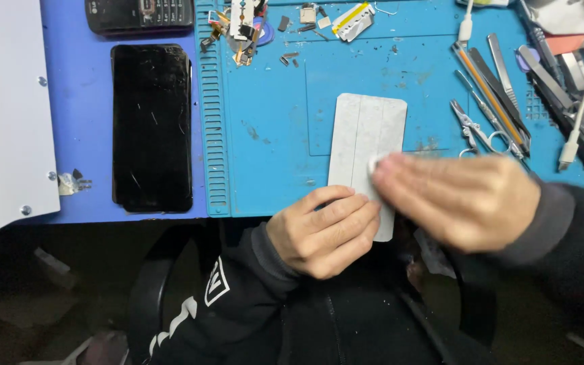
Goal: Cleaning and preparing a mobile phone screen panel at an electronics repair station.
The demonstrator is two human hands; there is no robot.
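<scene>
Both hands work at the near edge of a blue mat [272,135], on a grey plate [363,135]. That plate is a pale, rounded-corner rectangle with faint lengthwise lines and a dull, smudged face; it lies upright across the mat's front edge, its lower end overhanging toward the person.

Left hand [322,230] is curled, fingers bent and close together, clamped over the plate's lower left edge with the knuckles facing up. Its wrist comes up from a black sleeve with white markings, below the mat.

Right hand [457,199] is blurred in motion. It lies flat and palm down, fingers extended and held together, pointing left across the plate's lower right part. Its fingertips press a small white wad [375,164] against the plate; what the wad is cannot be told. Its forearm enters from the right in a dark sleeve with a grey cuff.

A black phone [151,128] with a scratched screen lies face up left of the mat, well apart from the hands. Tweezers [501,88] and other slim tools sit in a row at the mat's right side, with a white cable [579,115] draped over them. Small parts [292,30] are scattered along the mat's far edge.
</scene>
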